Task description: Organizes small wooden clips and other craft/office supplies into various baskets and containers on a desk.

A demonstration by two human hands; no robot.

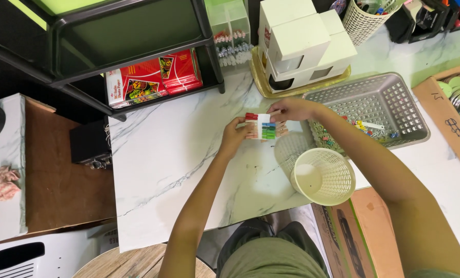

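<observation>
Both my hands meet over the white marble table (168, 154). My left hand (235, 136) grips a small white card with coloured clothespins (263, 127) clipped along it, red, blue, green and pale ones. My right hand (292, 109) pinches the card's top right edge, fingers on a clip. A grey perforated basket (394, 103) with several loose coloured clips in its bottom lies just right of my right hand. An empty cream round mesh basket (323, 176) stands near the table's front edge, below my right forearm.
A black shelf rack (137, 46) with red packets (153, 77) stands at the back left. White boxes on a gold tray (302, 41) sit behind my hands. A cardboard box (456, 118) lies far right, another brown box (364, 231) below the table edge.
</observation>
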